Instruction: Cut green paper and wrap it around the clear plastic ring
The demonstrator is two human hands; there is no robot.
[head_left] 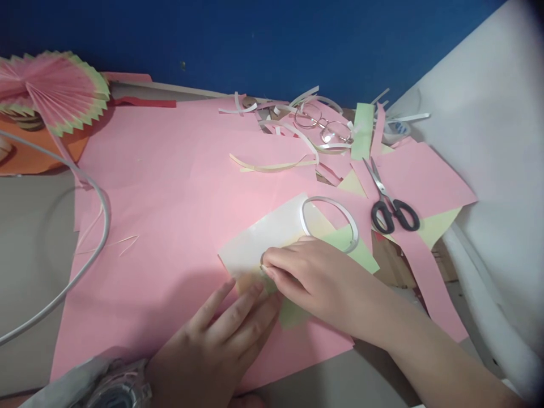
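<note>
My left hand (pixel 225 334) lies palm down with its fingers stretched out, pressing on a small yellowish piece of paper over a large pink paper sheet (pixel 170 215). Close by, my right hand (pixel 301 269) is closed in a pinch just above the left fingertips; whatever sits between its thumb and finger is too small to name. Under and beyond the hands lies a glossy whitish sheet (pixel 266 229), overlapping green paper (pixel 363 254). A thin white ring (pixel 303 218) rests on these papers, right beyond my right hand.
Black-handled scissors (pixel 386 201) lie slightly spread at the right. Wire-rimmed glasses (pixel 323 123) sit among paper strips (pixel 276 166) at the back. On the left are a pleated pink-and-green paper fan (pixel 63 90) and a looping grey cable (pixel 106 209). A blue wall (pixel 255 45) stands behind.
</note>
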